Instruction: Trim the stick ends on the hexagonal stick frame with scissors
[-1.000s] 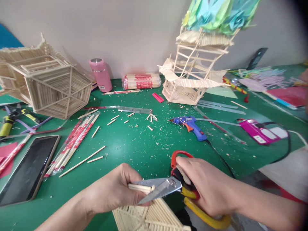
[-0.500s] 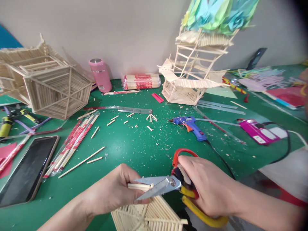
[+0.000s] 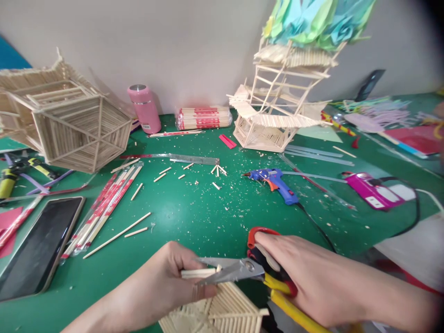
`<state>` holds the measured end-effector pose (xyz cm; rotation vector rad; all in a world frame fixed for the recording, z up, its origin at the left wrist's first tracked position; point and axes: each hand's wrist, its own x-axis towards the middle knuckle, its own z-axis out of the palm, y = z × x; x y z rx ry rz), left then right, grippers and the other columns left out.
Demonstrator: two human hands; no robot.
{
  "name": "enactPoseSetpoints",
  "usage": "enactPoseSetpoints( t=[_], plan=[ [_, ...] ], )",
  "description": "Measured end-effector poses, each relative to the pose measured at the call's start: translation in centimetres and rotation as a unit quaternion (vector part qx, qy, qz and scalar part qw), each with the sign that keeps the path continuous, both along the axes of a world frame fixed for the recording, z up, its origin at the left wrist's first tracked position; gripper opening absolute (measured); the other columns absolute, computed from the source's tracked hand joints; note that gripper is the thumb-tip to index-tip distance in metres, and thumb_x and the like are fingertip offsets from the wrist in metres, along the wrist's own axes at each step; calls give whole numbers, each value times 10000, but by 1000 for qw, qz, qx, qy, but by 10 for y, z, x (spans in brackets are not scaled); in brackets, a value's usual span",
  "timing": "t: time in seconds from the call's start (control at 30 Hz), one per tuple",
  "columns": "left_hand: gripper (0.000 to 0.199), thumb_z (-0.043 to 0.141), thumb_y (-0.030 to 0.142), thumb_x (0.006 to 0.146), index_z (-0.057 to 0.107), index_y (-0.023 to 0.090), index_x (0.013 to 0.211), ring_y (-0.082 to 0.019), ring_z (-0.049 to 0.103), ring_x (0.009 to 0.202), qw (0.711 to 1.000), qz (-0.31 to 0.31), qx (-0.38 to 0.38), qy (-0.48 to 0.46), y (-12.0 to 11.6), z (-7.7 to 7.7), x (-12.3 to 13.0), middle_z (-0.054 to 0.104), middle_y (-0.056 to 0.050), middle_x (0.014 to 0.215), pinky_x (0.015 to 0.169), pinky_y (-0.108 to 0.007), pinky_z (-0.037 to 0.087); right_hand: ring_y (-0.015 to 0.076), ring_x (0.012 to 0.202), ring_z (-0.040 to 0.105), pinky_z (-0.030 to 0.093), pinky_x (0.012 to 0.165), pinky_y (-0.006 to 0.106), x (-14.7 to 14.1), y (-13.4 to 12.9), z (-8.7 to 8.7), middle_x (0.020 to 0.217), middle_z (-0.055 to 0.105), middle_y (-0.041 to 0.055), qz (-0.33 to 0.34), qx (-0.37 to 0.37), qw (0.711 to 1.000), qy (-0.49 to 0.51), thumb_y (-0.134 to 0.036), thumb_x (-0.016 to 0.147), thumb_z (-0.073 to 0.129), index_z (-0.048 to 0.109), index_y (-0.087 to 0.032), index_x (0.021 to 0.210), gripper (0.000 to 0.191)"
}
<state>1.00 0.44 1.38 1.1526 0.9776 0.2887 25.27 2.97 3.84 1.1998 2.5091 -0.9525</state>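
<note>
The scissors (image 3: 239,272) have narrowed in my right hand (image 3: 300,273): half a second ago the blades stood wider apart, and now they lie closer together over the pale sticks (image 3: 194,274). I take that to mean I am squeezing into the cut, though the stick ends still show between the blades, so I judge it is not through.

My right hand is wrapped around the red and yellow handles. My left hand (image 3: 169,277) is pinched tight on the sticks, thumb below and fingers above, with the ends poking out to the right. Both hands are over the near side of the green table (image 3: 180,203); I cannot see its near edge under them. Just below the sticks, a panel of sticks (image 3: 239,314) shows in part.

The rest has not moved on the table. The blue glue gun (image 3: 277,182) lies right of the middle, nozzle to the left, and short offcuts (image 3: 218,169) lie between it and the far edge. Toward the left edge are the wrapped sticks (image 3: 107,203), with the phone (image 3: 41,245) beside them, nearer the left front corner.
</note>
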Motion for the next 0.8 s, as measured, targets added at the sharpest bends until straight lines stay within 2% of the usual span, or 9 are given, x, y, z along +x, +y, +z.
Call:
enactPoseSetpoints(
  t=[0.07, 0.23, 0.3, 0.4, 0.57, 0.8],
  plan=[
    [322, 561, 275, 721, 405, 173, 459, -87, 195, 524, 999, 28, -9, 14, -3, 2, 2, 246, 71, 537, 462, -242, 143, 246, 677, 585, 418, 565, 344, 1, -1, 3, 793, 611, 80, -2, 9, 1000, -3, -142, 641, 513, 467, -201, 868, 238],
    [265, 535, 344, 716, 584, 141, 554, -99, 310, 530, 994, 98, 5, 39, -10, 5, 6, 374, 46, 548, 477, -211, 242, 281, 702, 604, 453, 586, 391, -4, -1, 15, 807, 630, 126, -10, 34, 999, -22, -215, 685, 479, 494, -191, 829, 146],
    [271, 520, 336, 739, 621, 128, 596, -99, 349, 534, 991, 110, 46, 64, -11, 7, 6, 418, 37, 556, 486, -202, 280, 277, 669, 605, 456, 564, 389, -8, 0, 21, 775, 632, 127, -18, 37, 998, -42, -214, 682, 469, 495, -194, 801, 124],
    [253, 498, 277, 785, 672, 144, 659, -117, 481, 581, 977, 99, 154, 110, -12, 14, 2, 568, 2, 609, 528, -193, 368, 272, 629, 608, 452, 530, 381, -12, 1, 28, 764, 635, 131, -27, 58, 997, -47, -207, 663, 465, 481, -203, 779, 117],
    [255, 454, 214, 830, 700, 204, 761, -134, 602, 620, 932, 52, 314, 173, -13, 23, -6, 666, -12, 684, 558, -186, 456, 248, 564, 594, 431, 465, 359, -13, -1, 29, 808, 638, 147, -42, 99, 994, -25, -231, 669, 458, 429, -223, 759, 95],
    [255, 447, 192, 872, 681, 235, 961, -178, 653, 677, 847, 71, 460, 257, -16, 15, -4, 712, -21, 745, 557, -246, 507, 253, 583, 589, 449, 510, 380, -19, -1, 25, 729, 615, 123, -65, 102, 992, -45, -228, 676, 443, 431, -215, 793, 119]
  ],
)
